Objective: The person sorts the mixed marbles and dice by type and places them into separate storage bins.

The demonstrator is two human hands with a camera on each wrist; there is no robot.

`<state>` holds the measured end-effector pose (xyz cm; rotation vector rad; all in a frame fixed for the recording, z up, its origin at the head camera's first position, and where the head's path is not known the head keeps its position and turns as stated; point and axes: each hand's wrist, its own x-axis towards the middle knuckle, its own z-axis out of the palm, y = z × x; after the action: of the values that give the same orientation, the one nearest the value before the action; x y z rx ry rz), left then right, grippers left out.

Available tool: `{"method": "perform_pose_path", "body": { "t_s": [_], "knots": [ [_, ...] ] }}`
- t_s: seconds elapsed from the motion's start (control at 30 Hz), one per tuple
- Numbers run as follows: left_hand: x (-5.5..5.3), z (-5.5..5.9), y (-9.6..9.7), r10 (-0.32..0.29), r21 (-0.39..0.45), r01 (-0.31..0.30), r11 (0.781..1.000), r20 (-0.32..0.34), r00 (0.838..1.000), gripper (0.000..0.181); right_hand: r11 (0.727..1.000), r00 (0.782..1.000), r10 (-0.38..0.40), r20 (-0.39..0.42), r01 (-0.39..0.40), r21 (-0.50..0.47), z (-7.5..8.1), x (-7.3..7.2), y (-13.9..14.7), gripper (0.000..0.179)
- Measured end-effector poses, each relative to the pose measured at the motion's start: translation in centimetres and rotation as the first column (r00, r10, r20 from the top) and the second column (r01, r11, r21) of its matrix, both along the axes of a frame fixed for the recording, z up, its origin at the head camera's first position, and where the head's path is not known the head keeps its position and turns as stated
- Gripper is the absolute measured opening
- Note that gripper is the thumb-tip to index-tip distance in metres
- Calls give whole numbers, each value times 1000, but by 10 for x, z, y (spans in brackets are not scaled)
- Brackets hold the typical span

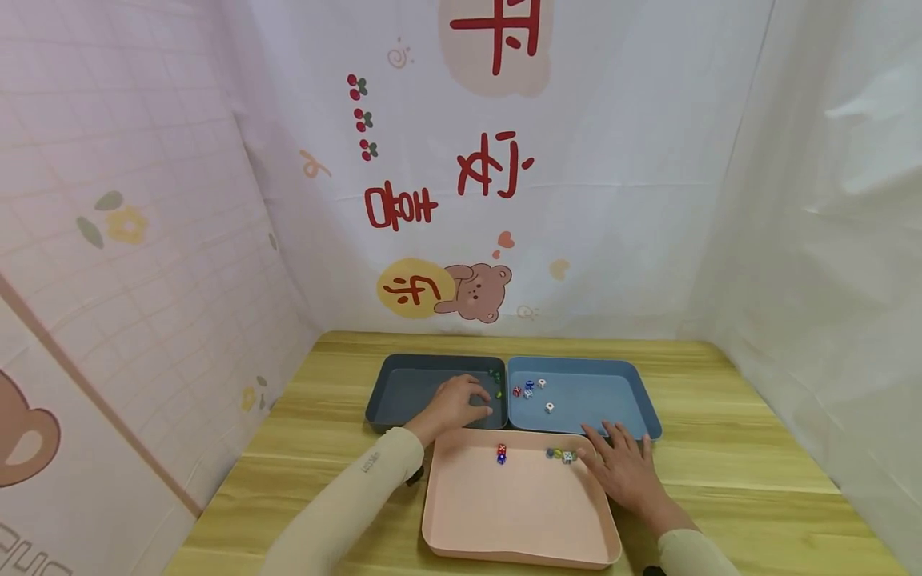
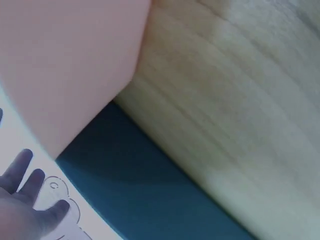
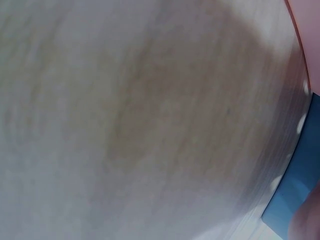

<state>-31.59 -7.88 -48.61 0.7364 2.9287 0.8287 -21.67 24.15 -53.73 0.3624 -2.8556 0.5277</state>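
Note:
My left hand (image 1: 455, 404) hovers over the dark blue-grey tray (image 1: 378, 400), fingers apart and nothing visible between them. Close to its fingertips, along that tray's right wall, lie small green pieces (image 1: 495, 375) and a yellow-green one (image 1: 499, 394). My right hand (image 1: 625, 472) is spread over the right rim of the pink tray (image 1: 519, 512), fingers reaching toward the blue tray (image 1: 598, 392). Beside its thumb sit a white die (image 1: 567, 457) and small round blue and yellow pieces (image 1: 558, 454). A red die (image 1: 502, 450) and a blue die (image 1: 502, 459) touch nearby.
Inside the blue tray's left part are a red die (image 1: 517, 391), a blue die (image 1: 529, 385), a light-blue die (image 1: 528, 394) and white dice (image 1: 550, 408). All three trays stand close together on a wood-grain table (image 1: 749, 456). Printed cloth (image 1: 612, 200) hangs behind and at both sides.

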Motion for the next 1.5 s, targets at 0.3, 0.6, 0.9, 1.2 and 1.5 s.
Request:
{"method": "perform_pose_path", "body": {
  "t_s": [0.3,0.6,0.9,1.2,1.5],
  "knots": [
    [10,8,3,-163,-8,163,987,37,986,12,999,997,31,-73,-33,-25,-8,-4,2,54],
    [20,2,9,-283,-173,281,944,15,959,11,1000,999,16,-35,-16,-2,2,0,-1,53],
    [21,1,18,-370,-370,330,869,-42,928,22,1000,1000,3,-6,-3,4,0,-1,1,55],
    [23,-2,23,-511,-566,334,754,-185,839,20,1000,998,19,-60,-20,-21,-7,-4,3,54],
    [23,-5,25,-481,-553,319,769,-172,860,7,1000,998,15,-66,-16,-6,-9,-4,5,54]
  ]
}}
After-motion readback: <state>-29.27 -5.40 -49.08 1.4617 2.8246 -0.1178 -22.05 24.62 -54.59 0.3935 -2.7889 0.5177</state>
